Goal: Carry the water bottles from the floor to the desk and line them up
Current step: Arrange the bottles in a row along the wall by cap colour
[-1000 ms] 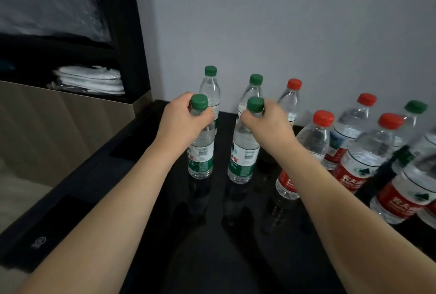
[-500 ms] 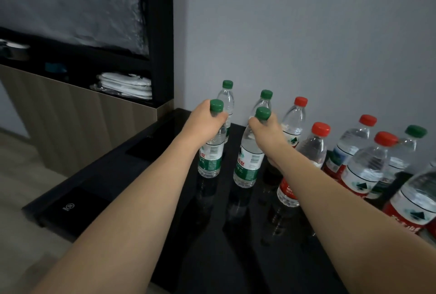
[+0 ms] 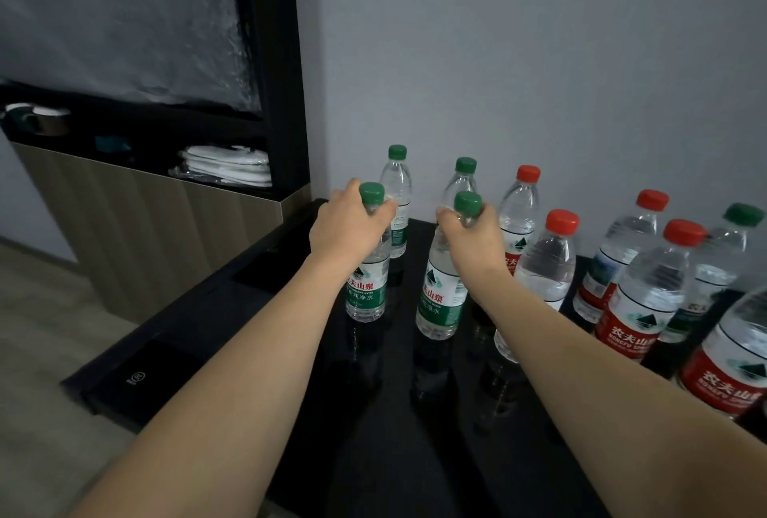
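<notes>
While your left hand (image 3: 346,227) fingers curl round the neck of one green-capped bottle (image 3: 367,268) and your right hand (image 3: 477,243) clamps the other green-capped bottle (image 3: 442,297), both stand upright, apparently seated on the glossy black desk (image 3: 415,455). Each clear ribbed plastic body hangs straight below your grip, just before the back row (image 3: 465,181).

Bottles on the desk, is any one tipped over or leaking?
No, nothing stands out. Every bottle stands capped on the black desk. The left hand and right hand each hold a green-capped bottle by its neck, upright too.
</notes>
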Tool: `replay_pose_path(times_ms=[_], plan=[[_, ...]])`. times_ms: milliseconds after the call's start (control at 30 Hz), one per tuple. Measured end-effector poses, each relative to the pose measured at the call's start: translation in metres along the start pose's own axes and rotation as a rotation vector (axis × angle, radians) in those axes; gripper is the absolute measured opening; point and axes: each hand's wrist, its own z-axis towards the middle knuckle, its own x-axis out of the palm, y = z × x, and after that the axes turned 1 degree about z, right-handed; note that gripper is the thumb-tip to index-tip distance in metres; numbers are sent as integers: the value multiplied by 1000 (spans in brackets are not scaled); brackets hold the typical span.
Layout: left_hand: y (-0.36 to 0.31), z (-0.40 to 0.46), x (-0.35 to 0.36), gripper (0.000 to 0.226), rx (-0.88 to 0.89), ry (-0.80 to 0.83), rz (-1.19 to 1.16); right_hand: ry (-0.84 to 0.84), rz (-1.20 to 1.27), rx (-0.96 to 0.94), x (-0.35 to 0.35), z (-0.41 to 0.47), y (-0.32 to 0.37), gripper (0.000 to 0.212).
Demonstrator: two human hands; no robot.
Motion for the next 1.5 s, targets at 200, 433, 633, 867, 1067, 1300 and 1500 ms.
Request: replay_pose_path(times_ms=[200, 433, 633, 867, 1067, 1300, 1500], plan=[[-4, -8, 0, 55, -70, 42, -39, -168, 66, 154, -11, -3, 8, 19], [-6, -27, -7, 43, -119, 174, -346, 95, -253, 88, -16, -15, 26, 37], [-10, -38, -25, 36, -87, 135, -261, 133, -542, -51, -36, -25, 46, 37], [-13, -25, -35, 38, -172, 194, -240, 241, -605, -28, -44, -22, 60, 40], [-13, -24, -32, 36, -163, 125, -189, 349, -805, -92, -47, -14, 67, 42], [-19, 17, -66, 42, -202, 58, -182, 404, -875, -285, -27, 17, 111, 27], [-13, 84, -109, 52, -208, -74, -67, 559, -704, -237, 2, 73, 174, 30]])
